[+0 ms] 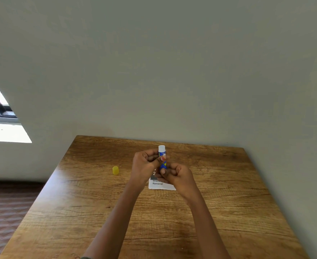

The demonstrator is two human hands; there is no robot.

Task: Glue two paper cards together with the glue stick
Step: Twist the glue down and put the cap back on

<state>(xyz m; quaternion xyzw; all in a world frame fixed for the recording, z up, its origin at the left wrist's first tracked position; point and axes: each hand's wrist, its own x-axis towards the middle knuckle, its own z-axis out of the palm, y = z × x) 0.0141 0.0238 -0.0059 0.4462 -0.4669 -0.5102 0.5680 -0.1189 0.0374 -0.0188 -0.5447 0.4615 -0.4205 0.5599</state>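
Both hands' fingers clamp the upright glue stick (pixel 162 159), left hand (pixel 144 166) above right hand (pixel 178 175).

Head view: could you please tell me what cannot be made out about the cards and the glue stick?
- Paper card: upper part hidden by both hands; whether two cards lie stacked is unclear.
- Glue stick: base covered by the right hand, label partly by the left hand.
- Card print: mostly too small to read.

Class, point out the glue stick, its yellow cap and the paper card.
glue stick (pixel 162 156): head view, blue barrel.
yellow cap (pixel 115 170): head view, its side.
paper card (pixel 160 185): head view, printed lower edge.
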